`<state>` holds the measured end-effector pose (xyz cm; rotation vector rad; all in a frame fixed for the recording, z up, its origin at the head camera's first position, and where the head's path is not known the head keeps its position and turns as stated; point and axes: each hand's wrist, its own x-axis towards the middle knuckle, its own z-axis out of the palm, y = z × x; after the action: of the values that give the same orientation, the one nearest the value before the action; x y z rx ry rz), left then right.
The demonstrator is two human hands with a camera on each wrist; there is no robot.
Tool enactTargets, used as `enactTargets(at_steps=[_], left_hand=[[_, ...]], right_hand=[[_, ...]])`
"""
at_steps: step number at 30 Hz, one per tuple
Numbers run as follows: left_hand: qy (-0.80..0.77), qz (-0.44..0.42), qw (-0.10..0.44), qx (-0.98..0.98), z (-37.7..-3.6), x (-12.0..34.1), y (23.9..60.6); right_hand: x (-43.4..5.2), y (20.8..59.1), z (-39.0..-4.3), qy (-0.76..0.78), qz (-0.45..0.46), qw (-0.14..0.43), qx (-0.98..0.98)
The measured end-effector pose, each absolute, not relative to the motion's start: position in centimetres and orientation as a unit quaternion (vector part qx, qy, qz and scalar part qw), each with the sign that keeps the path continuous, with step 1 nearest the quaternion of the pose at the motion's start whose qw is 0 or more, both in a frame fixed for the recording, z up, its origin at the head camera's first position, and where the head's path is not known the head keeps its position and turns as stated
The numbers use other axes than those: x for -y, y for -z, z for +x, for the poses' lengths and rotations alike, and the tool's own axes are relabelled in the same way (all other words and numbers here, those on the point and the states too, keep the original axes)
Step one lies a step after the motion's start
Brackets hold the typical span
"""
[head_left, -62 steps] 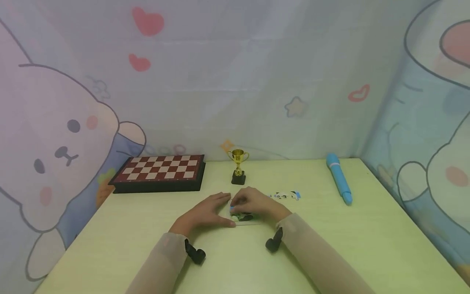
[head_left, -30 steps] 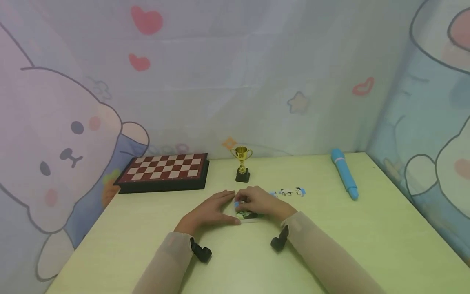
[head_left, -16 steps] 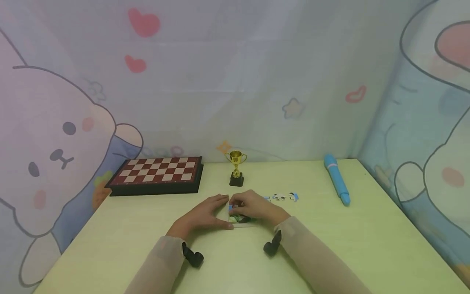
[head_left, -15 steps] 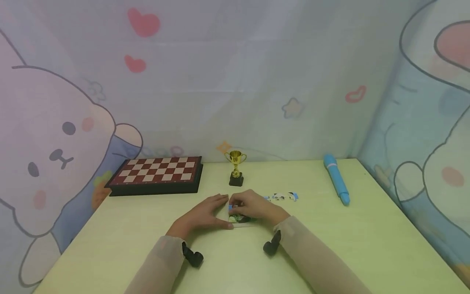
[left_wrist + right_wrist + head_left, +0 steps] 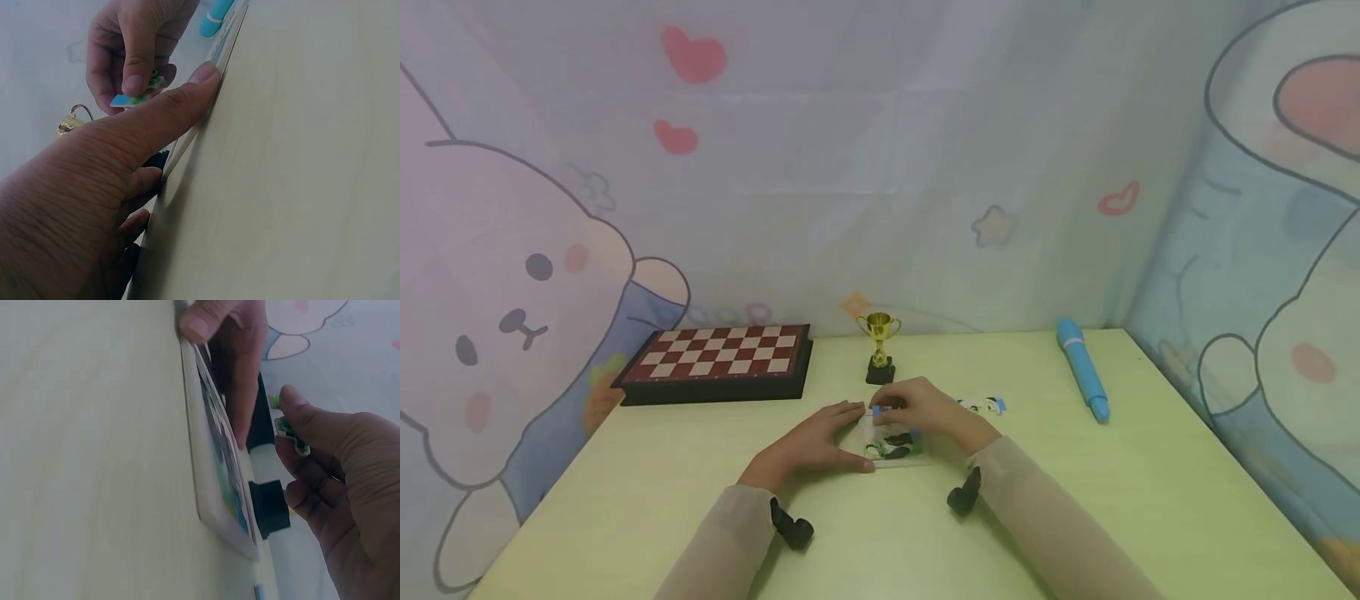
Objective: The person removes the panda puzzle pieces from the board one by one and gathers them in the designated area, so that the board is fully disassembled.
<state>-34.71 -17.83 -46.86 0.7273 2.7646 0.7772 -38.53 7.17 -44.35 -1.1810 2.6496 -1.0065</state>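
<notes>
In the head view, a small white-edged puzzle tray with a partly filled picture lies at the table's middle. My left hand rests along its left side, fingers extended to the far corner and thumb at the near edge. Its thumb lies on the tray edge in the left wrist view. Over the tray's far part, my right hand pinches a blue and green puzzle piece between thumb and fingers. The right wrist view has this piece raised above the tray. Right fingers partly cover it.
Several loose panda puzzle pieces lie right of the right hand. Behind the tray stands a gold trophy cup. A chessboard box is at the back left, and a blue pen-shaped stick at the back right.
My right hand has lifted off the tray with the puzzle piece and shifted slightly away, uncovering more of the picture. My left hand keeps its place at the tray; the head view has shifted slightly.
</notes>
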Motion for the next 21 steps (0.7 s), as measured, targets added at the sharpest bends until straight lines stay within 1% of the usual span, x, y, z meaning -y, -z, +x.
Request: enactTargets(at_steps=[6,16,21], left_hand=[[-0.248,0.246,0.081,-0.933,-34.6,17.5,46.7],[-0.245,0.244,0.083,-0.935,-34.5,17.2,46.5],[-0.243,0.243,0.081,-0.935,-34.5,17.4,46.6]], right_hand=[[-9.3,44.2,-39.0,0.342,-0.361,0.014,-0.868],[-14.5,45.3,-39.2,0.372,-0.307,0.016,-0.876],[-16.2,45.8,-38.5,0.364,-0.305,0.019,-0.880]])
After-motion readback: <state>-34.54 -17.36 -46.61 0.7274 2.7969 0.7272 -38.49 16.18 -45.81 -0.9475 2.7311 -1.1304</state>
